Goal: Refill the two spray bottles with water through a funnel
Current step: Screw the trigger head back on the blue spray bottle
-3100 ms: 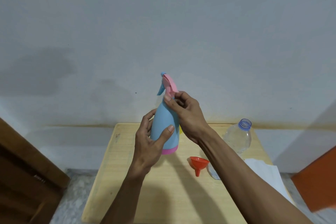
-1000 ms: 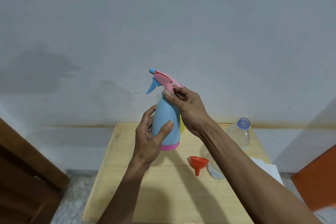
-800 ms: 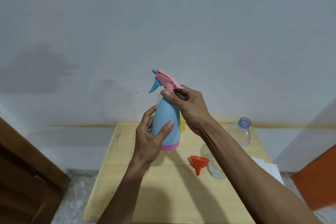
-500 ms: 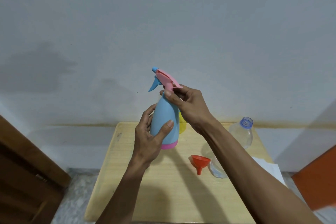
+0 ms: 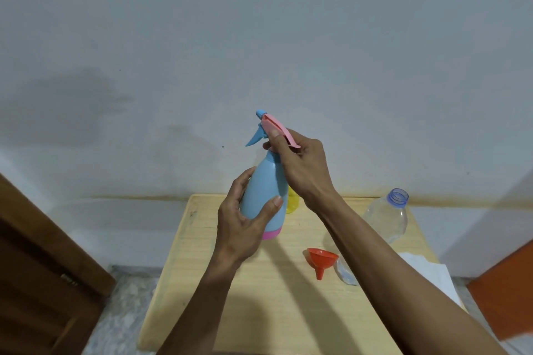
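I hold a light blue spray bottle with a pink base upright above the small wooden table. My left hand grips its body from the left. My right hand grips the pink spray head at the neck, nozzle pointing left. A yellow spray bottle stands behind, mostly hidden by the blue one. An orange funnel lies on the table to the right. A clear plastic water bottle with an open blue-ringed mouth stands at the far right.
White paper lies at the table's right edge, and a small clear wrapper sits beside the funnel. A brown wooden door is at the left, an orange object at the right, a plain wall behind.
The spray head has turned on the neck, from pointing away to pointing left, under my right hand's fingers. My left hand keeps the same grip on the body.
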